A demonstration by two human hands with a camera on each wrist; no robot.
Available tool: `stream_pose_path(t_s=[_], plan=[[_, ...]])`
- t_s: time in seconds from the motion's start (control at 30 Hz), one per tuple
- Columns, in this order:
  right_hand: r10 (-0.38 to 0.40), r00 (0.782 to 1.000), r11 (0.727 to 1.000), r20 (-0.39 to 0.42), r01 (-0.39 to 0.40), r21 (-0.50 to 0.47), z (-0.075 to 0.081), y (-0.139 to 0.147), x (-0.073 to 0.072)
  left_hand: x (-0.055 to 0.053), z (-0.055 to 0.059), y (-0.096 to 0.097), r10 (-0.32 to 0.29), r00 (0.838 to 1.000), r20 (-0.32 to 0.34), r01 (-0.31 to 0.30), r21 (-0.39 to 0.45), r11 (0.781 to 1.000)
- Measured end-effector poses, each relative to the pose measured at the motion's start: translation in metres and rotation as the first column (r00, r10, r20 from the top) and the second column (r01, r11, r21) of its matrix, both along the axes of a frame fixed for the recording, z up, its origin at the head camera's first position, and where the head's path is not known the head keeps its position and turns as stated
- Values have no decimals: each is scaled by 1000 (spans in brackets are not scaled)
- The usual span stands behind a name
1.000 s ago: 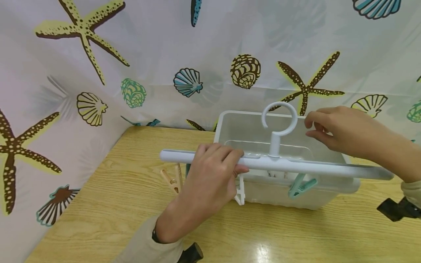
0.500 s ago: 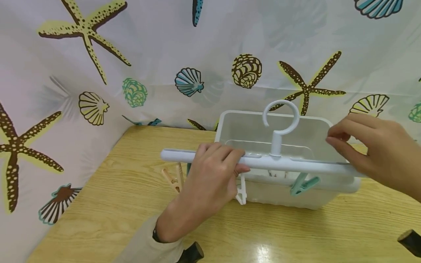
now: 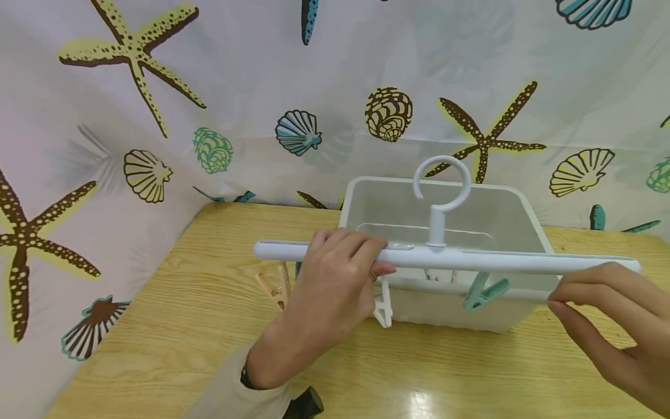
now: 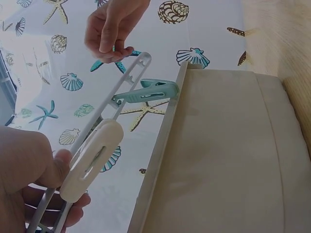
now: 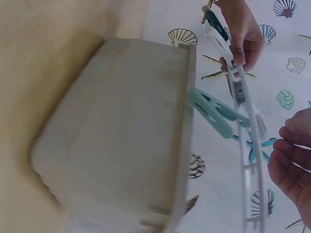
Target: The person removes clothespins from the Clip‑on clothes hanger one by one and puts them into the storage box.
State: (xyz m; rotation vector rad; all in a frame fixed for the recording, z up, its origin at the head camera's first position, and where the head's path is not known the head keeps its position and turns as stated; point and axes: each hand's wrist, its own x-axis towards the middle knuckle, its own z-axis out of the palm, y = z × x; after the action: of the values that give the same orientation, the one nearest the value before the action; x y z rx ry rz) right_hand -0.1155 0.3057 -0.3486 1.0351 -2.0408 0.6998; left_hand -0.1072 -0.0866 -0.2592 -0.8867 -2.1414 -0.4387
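Note:
A white hanger bar [image 3: 497,260] with a round hook runs level across the front of a pale plastic bin. My left hand [image 3: 340,273] grips the bar left of the hook, fingers over the top. Below the bar hang a teal clothespin [image 3: 484,291], a white clothespin [image 3: 384,302] and a beige clothespin [image 3: 274,288]. The left wrist view shows the white clothespin [image 4: 92,162] by my left thumb. My right hand [image 3: 623,326] is just below the bar's right end, fingers loosely bent. In the right wrist view, my right hand [image 5: 294,162] is apart from the bar.
The pale bin [image 3: 534,221] stands on a wooden table [image 3: 220,302], behind and below the bar. Small items lie inside it, mostly hidden by the bar. A curtain [image 3: 335,70] printed with shells and starfish rises behind and at the left.
My right hand has moved from above the bin, past the bar's right end, to below it. My left hand keeps its grip, and the hanger stays almost in place.

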Motion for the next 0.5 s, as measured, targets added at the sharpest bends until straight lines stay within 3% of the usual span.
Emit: stream_pose_path(t_s=[0.07,0.13,0.2,0.23,0.27,0.3,0.37,0.4,0.47,0.5], plan=[[-16,1000,999,6,17,-30,33,-42,28,0,0,0,1,1000,-3,-1,-1,1000],[-50,997,997,52,54,-61,53,-74,50,0,0,0,0,1000,-8,0,-5,1000],[-83,981,990,174,101,-101,54,-92,63,1,0,1,-2,1000,-14,2,-10,1000],[-84,963,985,256,119,-123,50,-97,68,1,0,1,-3,1000,-18,3,-13,1000],[-85,931,979,354,145,-146,44,-100,72,1,1,1,-4,1000,-22,4,-15,1000],[-58,884,969,463,162,-187,38,-102,75,1,1,1,-5,1000,-28,4,-17,1000],[-15,771,949,636,211,-234,27,-104,78,1,1,2,-4,999,-41,4,-19,1000],[29,726,940,687,214,-267,23,-105,78,1,1,2,-4,999,-48,3,-19,1000],[104,665,917,740,224,-330,16,-105,76,1,1,2,-2,998,-63,1,-20,1000],[157,647,901,746,215,-376,13,-106,75,1,0,2,-3,997,-71,1,-21,1000]])
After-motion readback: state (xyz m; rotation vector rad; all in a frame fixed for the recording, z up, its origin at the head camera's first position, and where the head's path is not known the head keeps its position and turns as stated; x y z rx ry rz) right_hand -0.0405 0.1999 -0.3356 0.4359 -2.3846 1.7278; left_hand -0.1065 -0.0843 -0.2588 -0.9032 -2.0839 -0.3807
